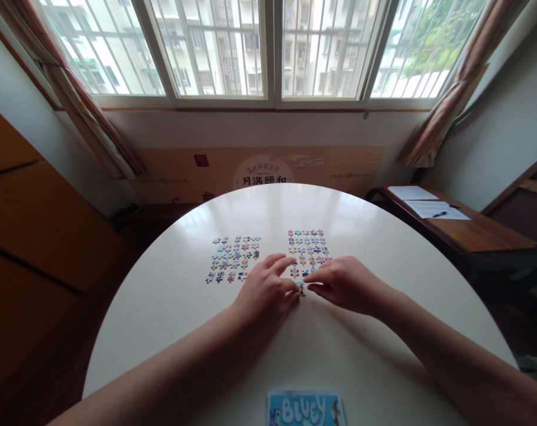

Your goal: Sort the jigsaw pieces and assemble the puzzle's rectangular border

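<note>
Two hands close around one puzzle piece (301, 287), between the bench's (161, 307) left and right edges.
My left hand (270, 284) has fingertips against it, my right hand (343, 279) curls just beside; I can't tell whether either grips. Gapped rows of pieces (237, 255) lie farther toward the far edge, probably spaced for easy picking.

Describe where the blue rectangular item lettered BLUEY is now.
In the head view, the blue BLUEY item lies at the bottom edge, slightly right of centre, on the white curved-edge table, below the bare left hand and bare right hand.
</note>
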Action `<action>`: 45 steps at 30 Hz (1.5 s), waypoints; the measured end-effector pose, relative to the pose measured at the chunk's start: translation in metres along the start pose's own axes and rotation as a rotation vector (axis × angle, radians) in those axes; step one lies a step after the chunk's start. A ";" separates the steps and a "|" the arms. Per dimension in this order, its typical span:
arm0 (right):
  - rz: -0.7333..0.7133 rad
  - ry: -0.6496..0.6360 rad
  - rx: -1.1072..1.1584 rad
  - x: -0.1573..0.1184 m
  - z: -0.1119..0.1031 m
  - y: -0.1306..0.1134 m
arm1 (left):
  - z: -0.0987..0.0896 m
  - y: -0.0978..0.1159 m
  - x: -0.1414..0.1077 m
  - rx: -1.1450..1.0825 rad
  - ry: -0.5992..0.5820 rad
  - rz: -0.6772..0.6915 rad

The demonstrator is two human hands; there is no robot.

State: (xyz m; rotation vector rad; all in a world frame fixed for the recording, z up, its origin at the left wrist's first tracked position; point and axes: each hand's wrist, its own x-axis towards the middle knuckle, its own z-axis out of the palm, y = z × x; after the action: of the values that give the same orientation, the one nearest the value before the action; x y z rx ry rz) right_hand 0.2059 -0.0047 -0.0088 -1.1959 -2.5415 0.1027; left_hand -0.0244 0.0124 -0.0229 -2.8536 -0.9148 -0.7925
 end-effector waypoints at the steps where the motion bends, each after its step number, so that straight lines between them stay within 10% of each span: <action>1: -0.003 -0.001 0.005 -0.001 0.000 0.001 | 0.000 0.000 0.000 0.000 0.008 0.006; 45: -0.021 -0.006 0.012 -0.002 0.007 0.002 | -0.023 -0.026 0.002 -0.006 0.076 -0.093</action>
State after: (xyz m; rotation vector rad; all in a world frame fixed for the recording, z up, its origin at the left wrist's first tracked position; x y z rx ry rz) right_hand 0.2059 -0.0045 -0.0164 -1.1663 -2.5539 0.1165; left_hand -0.0478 0.0307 -0.0045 -2.7816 -1.0433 -0.9077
